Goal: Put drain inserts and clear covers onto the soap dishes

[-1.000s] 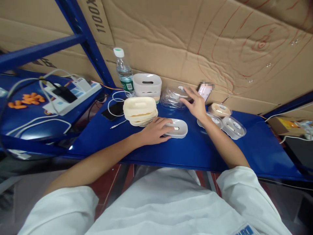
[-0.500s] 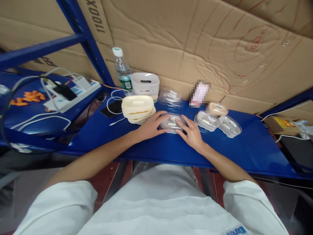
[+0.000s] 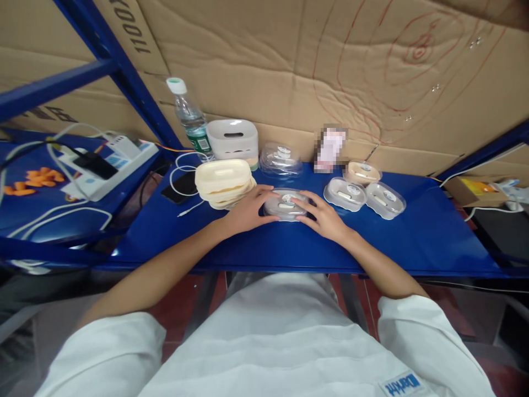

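On the blue table lies a small oval box with a clear plastic lid (image 3: 285,210), a pale piece visible inside. My left hand (image 3: 250,211) grips its left side, thumb at the front edge and fingers along the back. From the right, my right hand (image 3: 324,218) holds the same box, its fingers reaching over the lid and its thumb near the front edge. Just behind my left hand is a stack of cream oval trays (image 3: 223,179). Two similar lidded boxes, one (image 3: 345,194) nearer and one (image 3: 385,201) farther right, lie beyond my right hand.
Behind stand a water bottle (image 3: 192,121), white oval containers (image 3: 232,139), clear lids (image 3: 281,160) and a peach-coloured box (image 3: 362,172). A dark phone (image 3: 177,190) and white cable lie left. Blue rack posts (image 3: 119,94) and a cardboard wall (image 3: 264,66) bound the table (image 3: 430,237).
The view has shifted a little, so most things on the table appear farther left. Both hands stay on the lidded box; the right fingers have moved slightly on the lid.
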Available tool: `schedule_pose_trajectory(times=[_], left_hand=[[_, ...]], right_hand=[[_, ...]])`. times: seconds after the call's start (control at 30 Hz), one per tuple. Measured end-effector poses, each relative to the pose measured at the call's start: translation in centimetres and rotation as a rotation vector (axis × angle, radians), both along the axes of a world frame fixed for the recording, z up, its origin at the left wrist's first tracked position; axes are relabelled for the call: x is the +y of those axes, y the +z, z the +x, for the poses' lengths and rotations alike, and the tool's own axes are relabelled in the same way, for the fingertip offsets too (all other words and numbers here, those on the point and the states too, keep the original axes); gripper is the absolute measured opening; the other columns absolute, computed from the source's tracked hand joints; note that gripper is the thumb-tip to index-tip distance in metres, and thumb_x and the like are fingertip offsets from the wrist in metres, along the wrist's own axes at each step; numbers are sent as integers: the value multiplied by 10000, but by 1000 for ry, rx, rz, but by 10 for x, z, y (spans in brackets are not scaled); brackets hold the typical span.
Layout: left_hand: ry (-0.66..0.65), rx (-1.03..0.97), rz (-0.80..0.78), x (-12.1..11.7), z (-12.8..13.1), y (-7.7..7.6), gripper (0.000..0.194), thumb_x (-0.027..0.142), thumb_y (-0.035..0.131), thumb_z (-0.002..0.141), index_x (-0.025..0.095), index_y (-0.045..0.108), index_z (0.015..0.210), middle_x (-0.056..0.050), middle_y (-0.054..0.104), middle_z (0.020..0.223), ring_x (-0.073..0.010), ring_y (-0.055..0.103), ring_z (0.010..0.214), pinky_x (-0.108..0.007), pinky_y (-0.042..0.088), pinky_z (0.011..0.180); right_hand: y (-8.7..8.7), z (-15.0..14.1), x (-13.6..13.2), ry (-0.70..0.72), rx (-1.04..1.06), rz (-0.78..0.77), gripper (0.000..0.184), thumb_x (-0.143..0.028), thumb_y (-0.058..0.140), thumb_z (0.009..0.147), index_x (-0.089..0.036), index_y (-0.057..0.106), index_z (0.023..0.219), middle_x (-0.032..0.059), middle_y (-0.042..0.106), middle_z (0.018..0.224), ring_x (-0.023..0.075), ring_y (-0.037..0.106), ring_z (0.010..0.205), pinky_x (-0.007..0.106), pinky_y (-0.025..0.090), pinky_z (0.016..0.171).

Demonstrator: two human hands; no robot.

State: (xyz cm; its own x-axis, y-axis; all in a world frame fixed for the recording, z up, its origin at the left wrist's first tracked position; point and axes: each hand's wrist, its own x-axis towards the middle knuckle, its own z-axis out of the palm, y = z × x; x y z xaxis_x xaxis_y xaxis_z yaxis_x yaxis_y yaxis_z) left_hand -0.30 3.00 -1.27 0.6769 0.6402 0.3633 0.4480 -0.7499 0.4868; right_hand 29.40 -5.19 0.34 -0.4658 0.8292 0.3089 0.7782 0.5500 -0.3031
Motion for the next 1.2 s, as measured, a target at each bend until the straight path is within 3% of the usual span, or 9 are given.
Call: schedule_pose_trajectory(times=[0.17,0.3,0.4,0.53,0.63,0.77,0.87,1.03,1.2], left_hand=[[-107,-16,-6,-4,2,2,602,435,814,947,260,592,1478,-146,517,1545,-326,555,1455,-541,468,1258],[-272,8,-41,-14,4,6,661,388,802,963,292,533,1559,-153,459,1626,-327,507,1528,-522,460,1282],[-300,62,22,-19,3,11,612,367,721,1025,312,502,1594,-144,342,1740,-337,434,1592,-524,455,1292],[-230,44,188,-18,0,17,466,318,592,1094,270,555,1556,-160,397,1718,-340,463,1568,-560,448,1291],[-216,41,226,-15,0,15,429,303,590,1092,256,595,1518,-158,486,1654,-334,530,1509,-554,494,1253],[-285,66,252,-13,6,7,355,295,585,1091,218,668,1427,-172,550,1582,-331,587,1439,-538,545,1197],[-304,96,295,-12,8,4,308,300,572,1098,192,707,1353,-181,578,1538,-328,607,1410,-528,557,1179],[-250,100,356,-7,3,8,273,304,564,1104,173,736,1271,-187,597,1510,-327,621,1390,-523,558,1164],[-228,101,418,-9,2,12,267,298,561,1106,166,752,1239,-186,616,1498,-316,645,1347,-497,565,1128]], right_hand=[[11,7,-6,13,-84,5,601,-477,710,1029,-287,537,1573,170,493,1620,400,467,1552,627,450,1255],[17,15,-36,-52,-131,-39,550,-461,695,1036,-285,540,1534,169,510,1578,370,622,1397,548,589,1119],[13,32,-64,-217,-194,39,529,-515,653,1052,-288,557,1519,166,566,1527,386,656,1327,562,604,1063],[1,65,-97,-482,-276,200,561,-561,606,1067,-229,578,1517,213,611,1465,430,630,1345,601,548,1088],[0,85,-106,-541,-286,250,645,-633,601,1049,-229,561,1550,226,543,1567,469,432,1556,679,396,1220],[14,97,-89,-474,-236,166,843,-720,505,1053,-250,309,1725,198,308,1776,441,227,1673,711,243,1302],[25,96,-60,-421,-235,71,861,-736,482,1051,-271,273,1744,153,213,1825,415,170,1695,694,191,1333],[24,97,-31,-427,-245,-90,730,-726,427,1073,-298,466,1663,140,382,1763,420,322,1647,768,212,1300],[21,119,-43,-477,-198,-65,639,-700,422,1086,-355,525,1614,104,441,1735,408,380,1622,804,199,1279]])
